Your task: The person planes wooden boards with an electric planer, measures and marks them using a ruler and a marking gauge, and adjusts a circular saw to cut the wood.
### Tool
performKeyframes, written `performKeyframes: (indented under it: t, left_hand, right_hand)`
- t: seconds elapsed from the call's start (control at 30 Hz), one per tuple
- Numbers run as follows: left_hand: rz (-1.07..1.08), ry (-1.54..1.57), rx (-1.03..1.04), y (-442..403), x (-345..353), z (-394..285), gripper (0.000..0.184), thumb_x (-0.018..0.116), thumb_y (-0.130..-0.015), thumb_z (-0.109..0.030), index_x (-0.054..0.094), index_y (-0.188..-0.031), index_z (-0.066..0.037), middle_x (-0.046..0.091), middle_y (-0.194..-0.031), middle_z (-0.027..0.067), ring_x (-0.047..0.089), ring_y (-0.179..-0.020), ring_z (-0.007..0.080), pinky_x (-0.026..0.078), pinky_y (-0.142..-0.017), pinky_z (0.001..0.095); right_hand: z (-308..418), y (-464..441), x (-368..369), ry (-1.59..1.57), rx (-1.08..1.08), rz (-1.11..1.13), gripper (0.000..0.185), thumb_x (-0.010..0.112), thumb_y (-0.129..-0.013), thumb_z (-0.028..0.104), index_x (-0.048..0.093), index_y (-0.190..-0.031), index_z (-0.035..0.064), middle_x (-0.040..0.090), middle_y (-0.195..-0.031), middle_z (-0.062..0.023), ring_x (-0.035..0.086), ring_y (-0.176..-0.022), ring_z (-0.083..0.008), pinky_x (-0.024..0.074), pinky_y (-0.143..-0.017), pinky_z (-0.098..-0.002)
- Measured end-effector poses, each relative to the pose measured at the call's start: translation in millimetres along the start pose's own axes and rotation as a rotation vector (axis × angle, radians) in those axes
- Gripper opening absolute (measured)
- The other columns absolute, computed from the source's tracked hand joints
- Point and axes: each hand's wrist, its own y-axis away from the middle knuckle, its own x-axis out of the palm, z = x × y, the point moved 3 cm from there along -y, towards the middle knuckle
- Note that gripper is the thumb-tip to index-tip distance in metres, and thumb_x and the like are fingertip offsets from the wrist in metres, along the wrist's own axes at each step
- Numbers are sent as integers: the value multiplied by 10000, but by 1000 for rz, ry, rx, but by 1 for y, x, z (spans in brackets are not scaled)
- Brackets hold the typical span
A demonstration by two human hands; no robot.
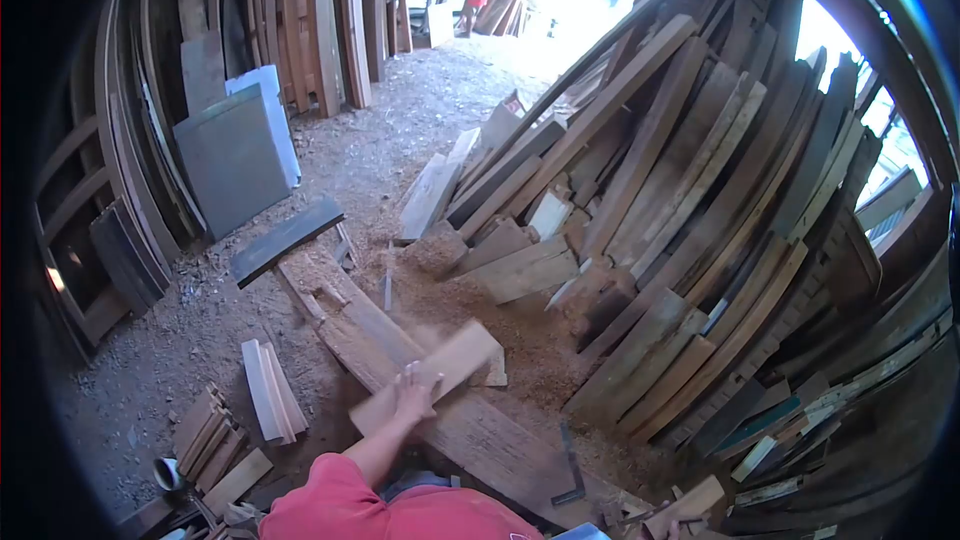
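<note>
My left hand presses on the pale board at six o'clock, fingers spread rather than gripping. The board lies crosswise over the plank bench. I judge it already sawn straight, so work seems partway; how much finishing is left doesn't show. Toward four o'clock from it rests a black square; beyond, my right hand is perhaps at a wood block, its grip too obscured to tell.
</note>
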Motion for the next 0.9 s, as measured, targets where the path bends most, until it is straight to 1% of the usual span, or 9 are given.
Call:
performKeyframes:
  t: [0.1,0.17,0.23,0.47,0.57,0.63,0.73,0.83,0.9]
  left_hand:
    - [-233,-138,196,-35,40,23,810,759,-888,-362,447,-1613,-179,259,-1730,198,261,-1596,436,215,-1268,681]
    - [-325,-127,316,-35,18,34,688,670,-948,-230,456,-1601,-183,367,-1687,127,368,-1545,391,257,-1220,750]
    - [-224,-124,369,-52,7,35,663,625,-957,-186,461,-1600,-184,448,-1627,88,466,-1460,371,333,-1139,799]
    - [-231,-40,471,-100,24,107,507,558,-1037,-288,530,-1529,-169,523,-1596,134,463,-1494,395,364,-1163,717]
    - [-218,26,356,-92,-2,123,557,514,-1051,-229,452,-1604,-259,423,-1672,129,402,-1520,427,372,-1246,520]
    - [-282,97,300,-82,14,120,574,446,-1077,-281,393,-1648,-296,362,-1705,156,333,-1556,467,238,-1301,584]
    - [-286,-235,94,-58,14,87,739,585,-1017,-437,311,-1690,-305,237,-1739,231,241,-1582,504,145,-1307,631]
    - [-204,256,-345,-23,-19,58,1048,743,-867,-600,231,-1719,-268,99,-1753,285,132,-1602,526,83,-1302,653]
    - [-473,542,-727,-21,3,47,1248,826,-751,-675,189,-1728,-233,45,-1745,320,62,-1616,514,83,-1300,654]
  right_hand:
    - [-37,-37,-9,83,129,169,583,698,-987,247,563,-1510,28,598,-1513,-158,506,-1438,-347,373,-1210,-565]
    - [-58,-25,38,89,3,355,554,677,-928,207,591,-1470,129,698,-1272,-124,665,-1176,-278,568,-975,-432]
    - [-89,-50,25,1,177,294,645,696,-864,183,563,-1493,149,689,-1257,-135,666,-1171,-310,584,-955,-464]
    - [-125,-12,66,139,223,367,630,743,-868,247,560,-1429,26,683,-1277,-178,685,-1097,-338,586,-940,-459]
    - [-138,-17,93,166,169,347,643,736,-898,355,569,-1446,62,703,-1217,-183,685,-1097,-332,580,-957,-467]
    - [-145,-15,111,206,236,409,625,698,-920,354,559,-1429,20,700,-1247,-169,701,-1102,-333,592,-933,-459]
    - [-152,-11,131,270,299,476,593,652,-958,364,555,-1452,50,703,-1246,-157,702,-1107,-324,589,-922,-469]
    - [-168,-11,148,301,368,501,567,608,-992,378,551,-1470,76,705,-1239,-147,702,-1110,-312,586,-907,-473]
    - [-179,-14,154,361,414,525,562,589,-1021,421,551,-1472,85,708,-1226,-135,706,-1095,-297,586,-883,-465]
